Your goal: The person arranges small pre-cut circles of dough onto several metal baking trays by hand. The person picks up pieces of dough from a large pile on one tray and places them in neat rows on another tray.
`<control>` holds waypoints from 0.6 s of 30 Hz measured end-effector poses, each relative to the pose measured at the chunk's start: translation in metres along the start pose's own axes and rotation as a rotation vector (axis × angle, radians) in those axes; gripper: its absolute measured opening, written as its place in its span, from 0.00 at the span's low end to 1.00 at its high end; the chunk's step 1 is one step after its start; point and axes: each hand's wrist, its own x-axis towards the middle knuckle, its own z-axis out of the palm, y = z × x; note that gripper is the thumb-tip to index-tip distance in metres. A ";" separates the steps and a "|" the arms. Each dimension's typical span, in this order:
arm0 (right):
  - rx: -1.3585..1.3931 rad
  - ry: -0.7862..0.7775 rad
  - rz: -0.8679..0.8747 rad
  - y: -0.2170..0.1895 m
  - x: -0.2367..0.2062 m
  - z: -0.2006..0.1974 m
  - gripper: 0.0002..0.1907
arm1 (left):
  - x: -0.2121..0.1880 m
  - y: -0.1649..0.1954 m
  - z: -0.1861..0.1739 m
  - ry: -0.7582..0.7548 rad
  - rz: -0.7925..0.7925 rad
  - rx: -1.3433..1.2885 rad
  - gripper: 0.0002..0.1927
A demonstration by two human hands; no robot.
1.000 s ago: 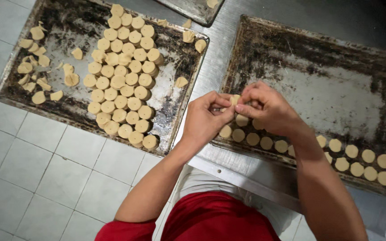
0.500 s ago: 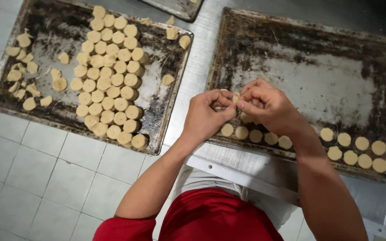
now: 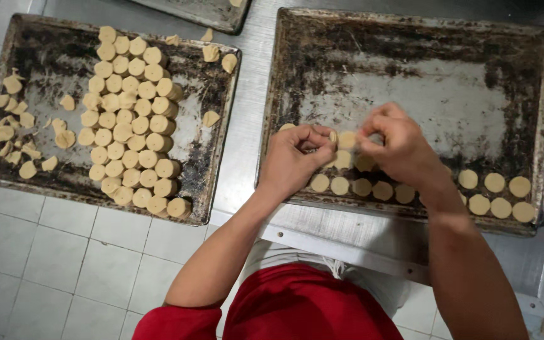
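**Both hands meet over a dough disc at the right tray**

A steel bench [image 3: 247,157] above a pale tiled floor [image 3: 51,271] carries two blackened baking trays. Over the right tray [image 3: 539,113], the left hand [image 3: 294,160] and right hand [image 3: 398,148] come together, each grip pinched on one small tan dough disc [image 3: 346,139] held between them, just above the rows of discs [image 3: 495,195] lining the tray's near edge. The left tray [image 3: 7,173], well apart, holds tightly packed rows of dough pieces [image 3: 130,119] and loose scraps [image 3: 17,135] at its left end.
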 end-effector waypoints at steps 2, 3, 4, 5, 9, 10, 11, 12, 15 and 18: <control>-0.108 0.077 -0.010 0.005 -0.005 -0.005 0.12 | 0.001 0.000 0.007 -0.008 0.004 0.023 0.05; -0.019 0.030 0.033 0.007 -0.008 -0.007 0.11 | 0.001 0.000 0.011 -0.010 0.004 0.035 0.05; 0.073 -0.017 0.078 0.009 -0.010 -0.009 0.10 | 0.001 0.000 0.016 -0.028 0.005 -0.011 0.05; 0.163 -0.061 0.122 0.010 -0.012 -0.011 0.09 | 0.002 0.001 0.021 -0.047 0.008 -0.057 0.05; 0.026 0.051 0.069 0.011 -0.018 -0.026 0.10 | 0.006 0.008 0.034 -0.043 0.061 0.025 0.04; -0.070 0.095 0.073 0.010 -0.021 -0.030 0.11 | 0.008 0.011 0.038 -0.035 0.098 0.069 0.04; -0.165 0.136 0.081 0.011 -0.023 -0.033 0.12 | 0.008 0.015 0.043 -0.026 0.130 0.111 0.03; -0.065 0.097 0.098 0.011 -0.026 -0.036 0.11 | 0.008 0.018 0.048 -0.017 0.159 0.153 0.03; 0.096 0.029 0.124 0.019 -0.034 -0.037 0.09 | 0.007 0.028 0.055 -0.180 0.092 0.215 0.05; -0.100 0.123 0.105 0.031 -0.041 -0.036 0.09 | 0.005 0.034 0.032 -0.143 0.471 0.618 0.05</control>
